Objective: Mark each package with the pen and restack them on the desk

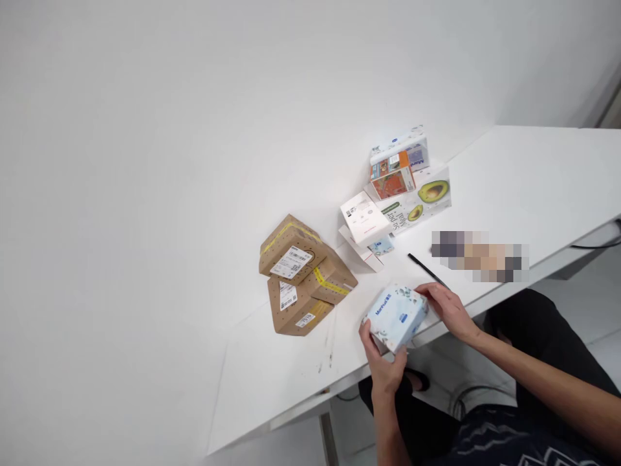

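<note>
A light-blue tissue pack (394,316) with blue lettering and a floral print is held between my two hands, at the front edge of the white table (272,382). My left hand (385,366) grips its near left corner, fingers along the left side and thumb at the near edge. At the opposite end, my right hand (449,307) has its fingers against the right corner. The undersides of the fingers are hidden. Just beyond my right hand lies a thin black pen-like stick (427,268).
Taped brown cardboard boxes (295,268) are stacked on the left against the wall. A white box (365,219), an orange box (392,178), an avocado-printed box (431,197) and another tissue pack (402,144) stand at the back. A pixelated patch covers something on the right.
</note>
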`<state>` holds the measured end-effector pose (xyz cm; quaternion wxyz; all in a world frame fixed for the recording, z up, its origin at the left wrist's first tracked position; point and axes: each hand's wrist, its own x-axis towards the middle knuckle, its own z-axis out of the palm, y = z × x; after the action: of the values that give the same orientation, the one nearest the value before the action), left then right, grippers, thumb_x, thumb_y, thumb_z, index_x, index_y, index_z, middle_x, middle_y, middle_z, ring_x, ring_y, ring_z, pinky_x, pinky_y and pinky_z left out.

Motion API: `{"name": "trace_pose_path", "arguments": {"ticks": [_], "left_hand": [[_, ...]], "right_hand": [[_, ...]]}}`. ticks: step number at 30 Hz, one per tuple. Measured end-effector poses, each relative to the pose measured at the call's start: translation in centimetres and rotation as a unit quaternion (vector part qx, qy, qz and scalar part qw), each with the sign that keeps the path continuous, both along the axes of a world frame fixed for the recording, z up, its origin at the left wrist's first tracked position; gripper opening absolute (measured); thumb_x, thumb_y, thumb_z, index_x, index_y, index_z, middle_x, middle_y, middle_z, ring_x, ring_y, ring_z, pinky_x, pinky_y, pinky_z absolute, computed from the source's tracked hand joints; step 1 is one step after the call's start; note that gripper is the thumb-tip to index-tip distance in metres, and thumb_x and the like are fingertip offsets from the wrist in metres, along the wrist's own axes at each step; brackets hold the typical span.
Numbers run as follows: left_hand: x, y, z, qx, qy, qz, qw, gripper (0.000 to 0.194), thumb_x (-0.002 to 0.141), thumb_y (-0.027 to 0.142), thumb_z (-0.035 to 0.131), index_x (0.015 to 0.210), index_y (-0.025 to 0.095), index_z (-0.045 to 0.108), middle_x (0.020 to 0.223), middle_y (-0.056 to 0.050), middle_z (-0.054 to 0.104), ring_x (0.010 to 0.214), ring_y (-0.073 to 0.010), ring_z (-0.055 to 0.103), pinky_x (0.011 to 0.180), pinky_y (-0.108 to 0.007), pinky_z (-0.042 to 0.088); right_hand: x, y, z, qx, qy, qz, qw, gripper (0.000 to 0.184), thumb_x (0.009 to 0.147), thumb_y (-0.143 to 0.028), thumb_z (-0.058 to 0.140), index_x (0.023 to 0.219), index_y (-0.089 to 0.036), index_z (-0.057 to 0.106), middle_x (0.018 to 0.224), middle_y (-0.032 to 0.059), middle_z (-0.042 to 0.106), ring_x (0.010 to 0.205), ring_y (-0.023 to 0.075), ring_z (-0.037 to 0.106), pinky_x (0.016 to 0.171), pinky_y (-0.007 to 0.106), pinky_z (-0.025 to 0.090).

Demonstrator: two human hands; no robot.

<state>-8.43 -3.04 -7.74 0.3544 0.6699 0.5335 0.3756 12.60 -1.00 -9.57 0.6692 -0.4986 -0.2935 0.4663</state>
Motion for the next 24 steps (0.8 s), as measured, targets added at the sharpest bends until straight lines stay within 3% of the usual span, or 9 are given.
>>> {"name": "trace_pose_path", "arguments": {"ticks": [3,5,7,10,13,15,19,24], "left_hand": [[1.0,0.6,-0.1,-0.044,0.033,-0.024,0.998,0.096,0.073,0.025,0.063,0.145,0.015,-0.001,0.155,-0.020,0.011,0.145,-0.0279,0.017,0.117,-0.044,0.022],[0.9,0.5,-0.1,-0.049,0.037,-0.002,0.998,0.101,0.073,0.022,0.061,0.146,0.015,-0.008,0.157,-0.017,0.005,0.146,-0.0253,0.011,0.117,-0.041,0.022],[0.5,0.3,-0.2,-0.063,-0.004,0.040,0.997,0.101,0.073,0.020,0.058,0.148,0.018,-0.009,0.158,-0.015,0.009,0.146,-0.0239,0.015,0.115,-0.039,0.027],[0.6,0.0,0.0,-0.121,-0.142,0.101,0.977,0.084,0.077,0.023,0.048,0.149,0.020,0.006,0.151,-0.014,0.032,0.138,-0.0247,0.035,0.109,-0.040,0.037],[1.4,0.2,0.7,-0.154,-0.233,0.100,0.955,0.060,0.085,0.030,0.038,0.143,0.017,0.032,0.142,-0.013,0.047,0.133,-0.0261,0.043,0.107,-0.041,0.041],[2.0,0.4,1.1,-0.123,-0.225,0.116,0.960,0.053,0.089,0.035,0.035,0.139,0.017,0.039,0.140,-0.012,0.049,0.132,-0.0256,0.044,0.107,-0.040,0.041],[2.5,0.5,0.6,-0.018,-0.160,0.170,0.972,0.051,0.092,0.041,0.036,0.137,0.019,0.036,0.144,-0.013,0.044,0.132,-0.0252,0.044,0.106,-0.039,0.042],[2.8,0.6,-1.4,-0.025,-0.130,0.181,0.975,0.049,0.094,0.045,0.031,0.135,0.019,0.039,0.140,-0.015,0.046,0.131,-0.0254,0.044,0.105,-0.040,0.042]], "right_hand": [[0.0,-0.2,0.0,-0.007,-0.016,0.004,1.000,0.036,0.084,-0.057,0.052,0.086,-0.024,0.067,0.092,0.0056,0.066,0.096,0.0258,0.059,0.093,0.039,0.045],[-0.1,-0.3,0.5,-0.012,-0.036,0.012,0.999,0.034,0.083,-0.056,0.054,0.088,-0.025,0.065,0.092,0.0051,0.066,0.097,0.0259,0.058,0.092,0.039,0.045],[-0.2,-0.3,1.0,-0.018,-0.043,0.016,0.999,0.035,0.080,-0.057,0.056,0.092,-0.025,0.063,0.094,0.0050,0.066,0.097,0.0260,0.058,0.090,0.038,0.046],[-0.4,-0.1,1.9,-0.026,-0.058,0.039,0.997,0.039,0.077,-0.057,0.059,0.099,-0.025,0.063,0.100,0.0058,0.066,0.099,0.0264,0.057,0.092,0.039,0.045],[-0.5,0.1,2.6,-0.015,-0.101,0.071,0.992,0.038,0.074,-0.050,0.064,0.103,-0.026,0.065,0.100,0.0063,0.063,0.099,0.0269,0.056,0.093,0.041,0.045],[-0.6,0.0,3.2,0.015,-0.115,0.091,0.989,0.035,0.075,-0.043,0.064,0.106,-0.026,0.065,0.101,0.0064,0.061,0.101,0.0266,0.056,0.095,0.041,0.044],[-0.7,-0.4,3.4,0.069,-0.094,0.088,0.989,0.034,0.070,-0.027,0.063,0.103,-0.026,0.063,0.111,0.0054,0.060,0.110,0.0258,0.053,0.104,0.041,0.037],[-0.3,0.0,1.1,0.038,-0.047,0.035,0.998,0.030,0.062,-0.018,0.058,0.092,-0.025,0.060,0.102,0.0036,0.063,0.108,0.0253,0.056,0.104,0.042,0.038]]}}
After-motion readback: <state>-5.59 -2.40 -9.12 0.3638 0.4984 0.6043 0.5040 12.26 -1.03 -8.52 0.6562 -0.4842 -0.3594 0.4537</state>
